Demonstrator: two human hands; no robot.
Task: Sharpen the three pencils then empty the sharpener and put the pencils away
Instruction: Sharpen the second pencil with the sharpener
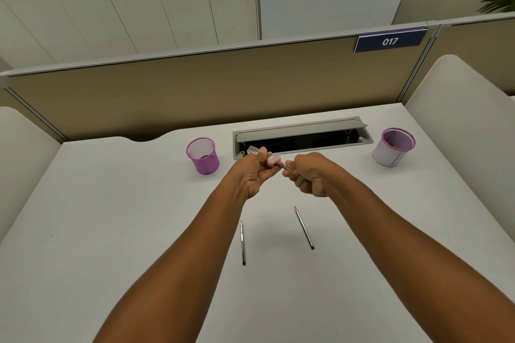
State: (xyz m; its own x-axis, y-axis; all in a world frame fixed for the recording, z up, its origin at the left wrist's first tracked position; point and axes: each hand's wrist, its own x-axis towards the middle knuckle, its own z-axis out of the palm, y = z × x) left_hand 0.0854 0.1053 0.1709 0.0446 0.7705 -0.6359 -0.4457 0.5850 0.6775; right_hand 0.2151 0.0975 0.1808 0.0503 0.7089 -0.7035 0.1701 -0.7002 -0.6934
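Near pencil, left: the left pencil (242,243) lies nearest me on the worktop (111,231), its far tip looking blunt, though the view is too small for me to be sure.
Near pencil, right: the right pencil (304,228) lies just beyond it, well apart from the first, with a pointed tip aimed away from me; I judge it already sharpened.
Mesh cup, left: a purple mesh cup (203,155) stands upright near the back edge, to the left of my hands.
Left hand: my left hand (255,172) is curled round the pink sharpener (271,160), thumb on top, the clear end of the sharpener poking out beyond the fingers.
Held pencil: the held pencil (284,166) runs from the sharpener to my right hand, its tip inside the sharpener.
Right hand: my right hand (309,175) pinches the pencil shaft close to the sharpener, the other fingers folded in.
Step in hand: sharpening, both hands raised above the worktop.
Doing it well: I would keep the pencil in line with the sharpener's hole, hold the left hand steady, and twist with the right under light inward pressure so the lead does not snap.
Lined cup, right: a second purple-rimmed cup (393,147) with a white wrap stands far right; I think there are shavings inside.
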